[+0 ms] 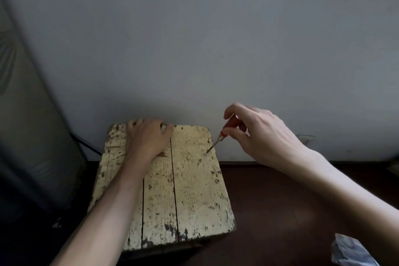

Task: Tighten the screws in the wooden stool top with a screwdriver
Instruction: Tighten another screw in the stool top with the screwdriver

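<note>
A worn, cream-painted wooden stool top (pixel 194 190) made of planks stands against the wall. My left hand (pixel 149 136) lies palm down on its far edge, fingers curled over the rim. My right hand (pixel 254 134) grips a screwdriver (pixel 220 136) with a red handle. The tool slants down to the left, and its metal tip rests on a screw (pixel 206 153) near the stool's far right edge. Two more screws (pixel 217 181) (pixel 216 203) sit further along the right plank, closer to me.
A pale wall (pixel 216 39) rises directly behind the stool. Dark brown floor (pixel 280 201) spreads to the right. A grey padded object (pixel 32 136) stands to the left, with a dark cable beside it. A crumpled pale wrapper (pixel 354 250) lies at the lower right.
</note>
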### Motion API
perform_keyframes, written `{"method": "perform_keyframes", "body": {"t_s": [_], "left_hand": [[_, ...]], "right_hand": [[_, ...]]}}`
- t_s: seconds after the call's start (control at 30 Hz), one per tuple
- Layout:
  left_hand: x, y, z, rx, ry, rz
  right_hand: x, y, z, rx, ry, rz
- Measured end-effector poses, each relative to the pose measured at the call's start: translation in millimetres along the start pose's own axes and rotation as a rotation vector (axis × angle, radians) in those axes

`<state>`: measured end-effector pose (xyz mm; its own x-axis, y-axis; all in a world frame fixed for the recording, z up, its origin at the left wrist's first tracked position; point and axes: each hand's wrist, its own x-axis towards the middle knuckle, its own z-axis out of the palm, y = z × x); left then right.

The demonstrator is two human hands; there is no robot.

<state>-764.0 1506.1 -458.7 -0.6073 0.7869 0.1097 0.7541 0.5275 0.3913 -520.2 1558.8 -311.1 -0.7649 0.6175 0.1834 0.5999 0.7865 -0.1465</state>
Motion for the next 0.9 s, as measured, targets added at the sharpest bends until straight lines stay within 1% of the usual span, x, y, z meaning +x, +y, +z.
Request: {"method": "perform_keyframes", "body": {"t_s": [0.1, 0.17, 0.23, 0.4, 0.47, 0.6, 0.7, 0.77, 0.9], "left_hand": [[1, 0, 0, -0.008, 0.000, 0.000], [1, -1, 1, -0.011, -0.003, 0.001], [1, -1, 1, -0.010, -0.007, 0.003], [2, -2, 3, -0.012, -0.004, 0.004], [3, -3, 5, -0.012, -0.003, 0.007], [3, -4, 7, -0.007, -0.001, 0.006], [3, -4, 6, -0.011, 0.004, 0.008], [3, -4, 5, -0.009, 0.002, 0.007], [2, -2, 2, -0.014, 0.000, 0.003]], "right_hand": [[-1, 4, -11, 0.020, -0.076, -0.044], [0, 8, -17, -0.022, -0.123, -0.066], [-1, 9, -21, -0.058, -0.131, -0.062], [-5, 10, -20, -0.107, -0.083, -0.086], [-5, 10, -14, -0.098, -0.035, -0.073], [-5, 10, 0, -0.104, 0.071, -0.012], [-8, 16, 3, -0.105, 0.110, 0.067], [-11, 20, 3, -0.013, 0.093, 0.049], [-13, 18, -6, 0.088, -0.027, -0.058]]}}
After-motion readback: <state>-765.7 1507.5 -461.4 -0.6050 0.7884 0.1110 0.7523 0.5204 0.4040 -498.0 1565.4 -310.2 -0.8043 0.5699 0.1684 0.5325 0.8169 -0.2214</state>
